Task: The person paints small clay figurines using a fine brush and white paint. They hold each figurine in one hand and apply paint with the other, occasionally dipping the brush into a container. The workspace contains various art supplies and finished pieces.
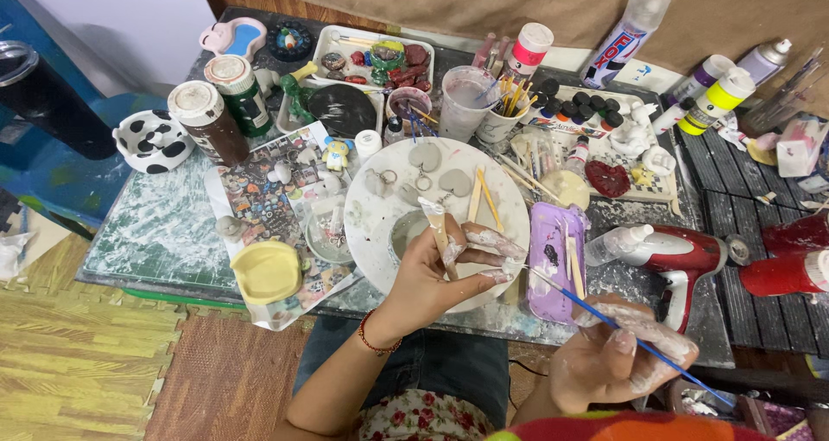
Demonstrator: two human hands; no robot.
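Wooden stick [438,227], smeared with pale clay, stands upright in our left hand [440,272], whose clay-coated fingers [492,241] curl around it above the round white board [436,212] at the centre of the crowded craft table [147,234]. We grip a thin blue paintbrush [622,333] in our right hand [617,363], pinched between thumb and fingers, its tip reaching toward the left fingertips. Flat grey clay heart shapes [455,182] with small rings lie on the board's far half, beside two more loose sticks [484,197]. Just right of the board sits a lilac tray [553,268], and beyond it a red and white hot-air gun [682,255] lies on its side. A yellow lid [266,271] rests on the printed sheet to our left, well apart from both hands. A red thread bracelet [376,342] circles our left wrist.
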